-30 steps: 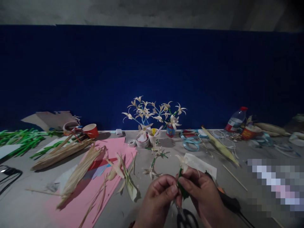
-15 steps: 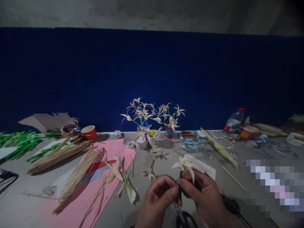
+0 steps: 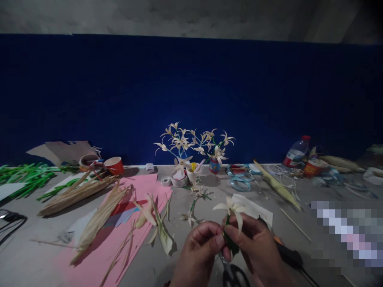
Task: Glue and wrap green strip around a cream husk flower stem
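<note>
A cream-petalled handmade flower point(image 3: 229, 206) with a dark green stem stands between my hands at the lower middle of the head view. My right hand point(image 3: 254, 243) pinches the stem just under the petals. Lower on the stem, the thumb and fingertips of my left hand point(image 3: 202, 249) are closed round it. A dark green leaf-like strip point(image 3: 231, 241) hangs between the hands. Below them lie scissors point(image 3: 231, 275) with dark handles, partly hidden by my hands. Another flower sprig point(image 3: 191, 211) lies on the table ahead of my left hand.
Dried corn husks point(image 3: 101, 219) lie across pink paper point(image 3: 131, 243) on the left. Finished flowers point(image 3: 182, 141) stand in small cups at the back. A black-handled tool point(image 3: 289, 255) with a cord lies right of my hand. A bottle point(image 3: 296, 151) stands at the back right.
The flower in my hands has tilted slightly left, and more of the green strip shows below my fingers. Both hands keep their pinch. The whole view has shifted slightly.
</note>
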{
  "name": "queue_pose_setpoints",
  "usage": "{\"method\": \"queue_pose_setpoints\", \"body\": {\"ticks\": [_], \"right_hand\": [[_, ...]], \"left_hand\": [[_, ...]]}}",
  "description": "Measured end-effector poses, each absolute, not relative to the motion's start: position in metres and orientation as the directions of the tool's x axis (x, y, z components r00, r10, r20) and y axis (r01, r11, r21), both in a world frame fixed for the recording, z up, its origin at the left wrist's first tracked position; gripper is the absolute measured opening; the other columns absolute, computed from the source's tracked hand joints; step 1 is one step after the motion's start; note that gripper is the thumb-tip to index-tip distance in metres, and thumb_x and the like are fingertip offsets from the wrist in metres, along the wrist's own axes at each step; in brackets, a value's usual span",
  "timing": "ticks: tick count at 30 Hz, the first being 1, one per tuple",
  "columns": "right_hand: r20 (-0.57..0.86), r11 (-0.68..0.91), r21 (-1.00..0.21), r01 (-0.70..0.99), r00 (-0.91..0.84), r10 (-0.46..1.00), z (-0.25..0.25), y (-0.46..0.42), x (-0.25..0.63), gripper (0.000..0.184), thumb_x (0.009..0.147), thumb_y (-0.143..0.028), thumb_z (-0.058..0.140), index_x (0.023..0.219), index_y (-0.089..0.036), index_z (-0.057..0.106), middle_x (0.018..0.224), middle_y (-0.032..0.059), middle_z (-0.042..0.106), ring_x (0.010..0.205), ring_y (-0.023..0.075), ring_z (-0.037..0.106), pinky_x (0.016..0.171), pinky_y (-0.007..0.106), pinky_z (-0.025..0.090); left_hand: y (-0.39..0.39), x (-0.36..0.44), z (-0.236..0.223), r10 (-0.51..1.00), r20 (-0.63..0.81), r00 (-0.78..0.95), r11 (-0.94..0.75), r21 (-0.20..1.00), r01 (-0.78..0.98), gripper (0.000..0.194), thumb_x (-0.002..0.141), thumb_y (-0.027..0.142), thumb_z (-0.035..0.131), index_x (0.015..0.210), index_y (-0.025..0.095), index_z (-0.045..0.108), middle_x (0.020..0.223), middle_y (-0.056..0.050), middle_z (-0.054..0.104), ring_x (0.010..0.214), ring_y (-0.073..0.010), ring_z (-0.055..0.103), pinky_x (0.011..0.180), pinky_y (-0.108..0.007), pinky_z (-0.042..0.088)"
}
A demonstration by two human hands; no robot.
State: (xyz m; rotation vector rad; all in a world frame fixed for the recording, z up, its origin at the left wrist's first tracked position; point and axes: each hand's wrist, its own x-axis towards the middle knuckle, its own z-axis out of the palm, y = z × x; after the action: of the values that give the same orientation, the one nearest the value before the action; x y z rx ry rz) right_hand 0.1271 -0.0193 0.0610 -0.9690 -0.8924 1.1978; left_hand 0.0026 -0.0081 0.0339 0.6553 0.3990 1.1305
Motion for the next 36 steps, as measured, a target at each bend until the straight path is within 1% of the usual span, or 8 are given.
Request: {"method": "queue_pose_setpoints", "body": {"ticks": [6, 13, 15, 19, 23, 28, 32, 36], "right_hand": [[0.028, 0.051, -0.928, -0.368, 0.068, 0.997, 0.06, -0.018, 0.129, 0.028, 0.058, -0.039, 0.091, 0.059, -0.019, 0.071, 0.062, 0.0003, 0.064, 0.059, 0.016, 0.059, 0.051, 0.025, 0.049], [0.067, 0.108, -0.928, -0.355, 0.123, 0.99, 0.063, -0.019, 0.129, 0.029, 0.058, -0.032, 0.091, 0.054, -0.018, 0.066, 0.064, -0.0028, 0.061, 0.061, 0.0108, 0.055, 0.057, 0.019, 0.046], [0.096, 0.145, -0.932, -0.332, 0.159, 0.983, 0.06, -0.017, 0.131, 0.025, 0.059, -0.029, 0.091, 0.057, -0.019, 0.068, 0.067, -0.0021, 0.064, 0.064, 0.0121, 0.057, 0.06, 0.02, 0.048], [0.145, 0.208, -0.932, -0.298, 0.222, 0.964, 0.054, -0.015, 0.133, 0.019, 0.062, -0.027, 0.089, 0.059, -0.021, 0.071, 0.065, -0.002, 0.065, 0.066, 0.0138, 0.059, 0.063, 0.021, 0.051], [0.145, 0.22, -0.929, -0.298, 0.255, 0.956, 0.057, -0.016, 0.127, 0.021, 0.062, -0.03, 0.089, 0.057, -0.022, 0.07, 0.062, -0.0035, 0.062, 0.065, 0.0127, 0.057, 0.063, 0.02, 0.05], [0.033, 0.121, -0.932, -0.341, 0.253, 0.967, 0.064, -0.02, 0.124, 0.024, 0.055, -0.035, 0.093, 0.066, -0.022, 0.076, 0.069, -0.0014, 0.068, 0.068, 0.0141, 0.062, 0.064, 0.022, 0.052], [0.039, 0.099, -0.933, -0.347, 0.177, 0.983, 0.063, -0.019, 0.127, 0.025, 0.054, -0.031, 0.093, 0.056, -0.018, 0.072, 0.063, -0.0028, 0.062, 0.061, 0.011, 0.057, 0.058, 0.018, 0.048], [0.099, 0.145, -0.938, -0.316, 0.157, 0.983, 0.059, -0.016, 0.131, 0.02, 0.06, -0.03, 0.09, 0.06, -0.02, 0.072, 0.064, -0.0028, 0.061, 0.063, 0.0121, 0.056, 0.058, 0.02, 0.048]], "left_hand": [[-0.008, 0.004, 0.038, 0.849, 0.0, 0.528, 0.447, 0.532, -0.719, 0.02, 0.066, 0.026, 0.088, 0.068, 0.012, 0.074, 0.047, 0.001, 0.061, 0.047, -0.0075, 0.047, 0.056, -0.019, 0.032], [-0.007, 0.008, 0.037, 0.758, 0.055, 0.65, 0.532, 0.524, -0.665, 0.034, 0.065, 0.036, 0.086, 0.054, 0.011, 0.065, 0.041, 0.003, 0.048, 0.043, -0.0077, 0.038, 0.049, -0.02, 0.028], [-0.008, 0.007, 0.035, 0.801, 0.042, 0.597, 0.478, 0.555, -0.681, 0.031, 0.067, 0.035, 0.086, 0.059, 0.011, 0.067, 0.045, 0.003, 0.052, 0.047, -0.0079, 0.042, 0.053, -0.02, 0.031], [-0.013, 0.004, 0.034, 0.953, 0.041, 0.3, 0.168, 0.754, -0.635, 0.022, 0.068, 0.031, 0.088, 0.074, 0.016, 0.073, 0.065, 0.001, 0.065, 0.062, -0.0114, 0.058, 0.064, -0.022, 0.04], [-0.017, 0.001, 0.037, 0.987, 0.076, 0.142, 0.01, 0.85, -0.526, 0.021, 0.071, 0.034, 0.085, 0.07, 0.017, 0.073, 0.066, 0.001, 0.067, 0.067, -0.0127, 0.059, 0.067, -0.022, 0.042], [-0.013, 0.001, 0.038, 0.952, -0.012, 0.306, 0.217, 0.731, -0.647, 0.019, 0.068, 0.03, 0.087, 0.069, 0.016, 0.074, 0.058, 0.0, 0.069, 0.057, -0.0111, 0.057, 0.063, -0.022, 0.04], [-0.009, 0.001, 0.037, 0.893, -0.029, 0.449, 0.369, 0.619, -0.693, 0.02, 0.065, 0.027, 0.088, 0.066, 0.014, 0.072, 0.048, 0.0, 0.064, 0.05, -0.0099, 0.053, 0.06, -0.022, 0.037], [-0.009, 0.002, 0.038, 0.902, -0.039, 0.429, 0.352, 0.643, -0.68, 0.023, 0.062, 0.028, 0.089, 0.065, 0.014, 0.071, 0.048, 0.001, 0.063, 0.049, -0.0098, 0.052, 0.058, -0.022, 0.037]]}}
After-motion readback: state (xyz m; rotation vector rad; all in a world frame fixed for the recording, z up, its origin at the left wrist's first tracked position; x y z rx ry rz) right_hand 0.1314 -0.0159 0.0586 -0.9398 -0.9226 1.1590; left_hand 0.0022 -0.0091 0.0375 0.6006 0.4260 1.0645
